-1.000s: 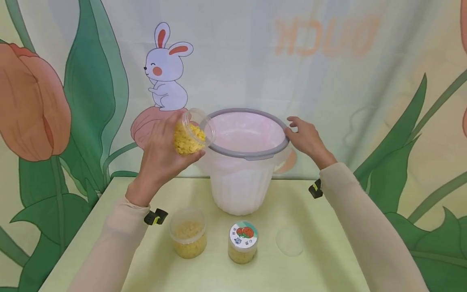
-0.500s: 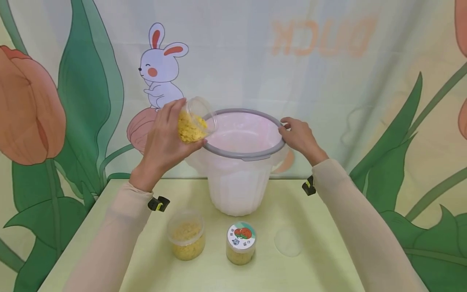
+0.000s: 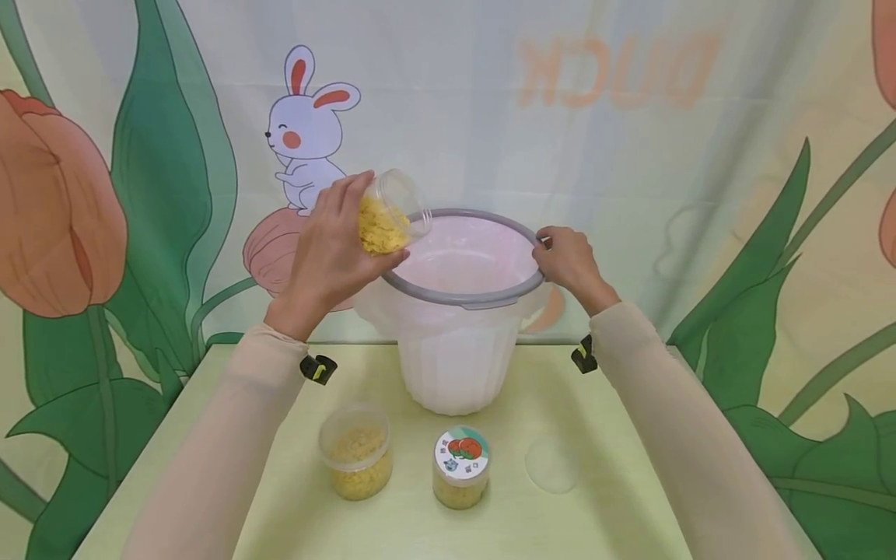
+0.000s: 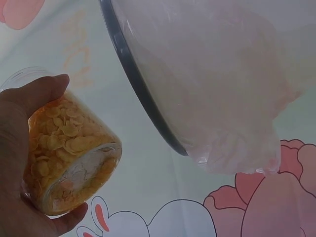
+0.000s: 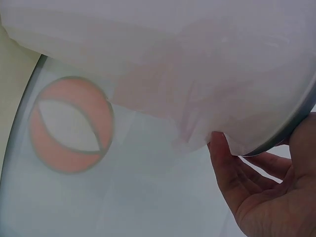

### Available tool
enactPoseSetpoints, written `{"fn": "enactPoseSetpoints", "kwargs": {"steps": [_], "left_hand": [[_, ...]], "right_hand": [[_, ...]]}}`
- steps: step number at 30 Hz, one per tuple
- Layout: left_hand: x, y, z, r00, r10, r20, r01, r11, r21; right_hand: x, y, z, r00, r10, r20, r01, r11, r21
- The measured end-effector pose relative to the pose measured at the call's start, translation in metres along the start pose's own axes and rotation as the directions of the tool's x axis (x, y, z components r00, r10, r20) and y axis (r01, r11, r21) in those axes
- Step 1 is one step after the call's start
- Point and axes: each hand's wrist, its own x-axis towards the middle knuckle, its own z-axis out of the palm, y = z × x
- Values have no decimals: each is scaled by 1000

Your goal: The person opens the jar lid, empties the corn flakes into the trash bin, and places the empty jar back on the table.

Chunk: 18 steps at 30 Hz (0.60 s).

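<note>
- The left hand (image 3: 336,237), just left of the frame's centre, grasps a tilted clear jar (image 3: 393,211) with yellow flakes (image 3: 380,229).
- The right hand (image 3: 568,260), right of centre, pinches the grey rim (image 3: 462,297) of the white bin (image 3: 455,362).
- At lower middle, on the worktop (image 3: 525,533), stand an uncovered tub (image 3: 358,459) and a lidded jar (image 3: 460,470).

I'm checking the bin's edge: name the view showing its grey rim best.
The head view: the grey rim shows nearly whole. The left wrist view catches one stretch; the right wrist, a short piece by the right hand.
</note>
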Motion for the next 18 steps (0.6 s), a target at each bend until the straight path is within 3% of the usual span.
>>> {"fn": "enactPoseSetpoints", "kwargs": {"steps": [9,18], "left_hand": [[13,-1,11,999,-8,35,7,1000,14],[26,-2,20,997,19,79,-24,998,64]], "right_hand": [[7,-1,-2,999,-38,-16,36,996,-87],[12,0,-2,1000,-3,10,4,996,-90]]}}
